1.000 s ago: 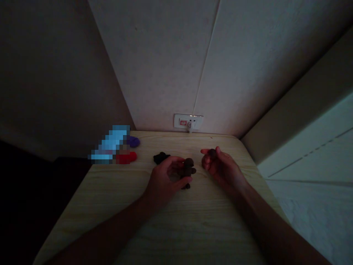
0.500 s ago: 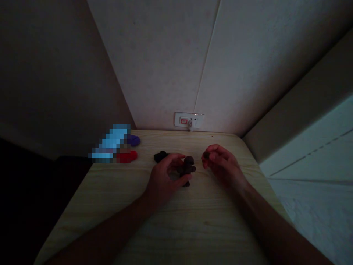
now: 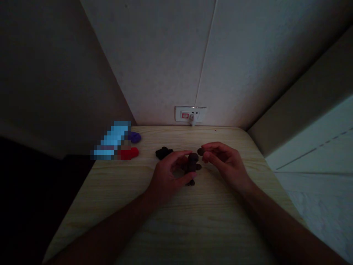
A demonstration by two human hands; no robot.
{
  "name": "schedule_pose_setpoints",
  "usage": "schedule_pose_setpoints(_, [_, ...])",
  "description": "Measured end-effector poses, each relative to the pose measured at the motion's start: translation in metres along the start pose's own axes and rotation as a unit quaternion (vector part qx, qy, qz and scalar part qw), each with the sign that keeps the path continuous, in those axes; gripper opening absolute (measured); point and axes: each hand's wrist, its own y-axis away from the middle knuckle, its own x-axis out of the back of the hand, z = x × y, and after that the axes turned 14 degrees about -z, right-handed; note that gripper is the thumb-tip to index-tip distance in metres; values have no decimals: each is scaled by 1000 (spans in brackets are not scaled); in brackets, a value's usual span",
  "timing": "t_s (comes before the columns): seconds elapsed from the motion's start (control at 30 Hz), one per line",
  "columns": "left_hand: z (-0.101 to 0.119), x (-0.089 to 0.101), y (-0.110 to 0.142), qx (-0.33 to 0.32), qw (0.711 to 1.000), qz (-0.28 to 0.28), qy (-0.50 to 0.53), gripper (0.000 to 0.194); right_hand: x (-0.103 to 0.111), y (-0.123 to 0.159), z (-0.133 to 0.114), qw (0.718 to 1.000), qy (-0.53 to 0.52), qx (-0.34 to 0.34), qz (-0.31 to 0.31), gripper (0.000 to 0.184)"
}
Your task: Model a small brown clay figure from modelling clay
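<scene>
My left hand (image 3: 169, 173) is closed around a small dark brown clay figure (image 3: 192, 167), its thumb low on the body and its fingers at the far side. The figure has a rounded head, a body, a stub at its right side and small feet. Just right of the head, my right hand (image 3: 226, 158) pinches a small round dark brown clay piece (image 3: 201, 151) between thumb and fingertips. Only a narrow gap shows between that piece and the head. Behind the left hand lies a black clay lump (image 3: 163, 152), partly covered by the fingers.
On the wooden table (image 3: 176, 228), a red lump (image 3: 131, 152) and a purple lump (image 3: 135, 137) lie at the back left. Beside them is a pixelated bright blue object (image 3: 113, 141). A socket (image 3: 190, 114) with something plugged in is on the wall.
My right hand has moved left, bringing the round piece close to the figure's head. The left hand still holds the figure, now a little further right in view. The view has shifted slightly.
</scene>
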Motion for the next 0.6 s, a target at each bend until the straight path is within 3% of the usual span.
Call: schedule_pose_setpoints(0.6, [-5,1,-1,-7,1000,-11,26,54,-1,1,1,1000,-6,-2,-20,17])
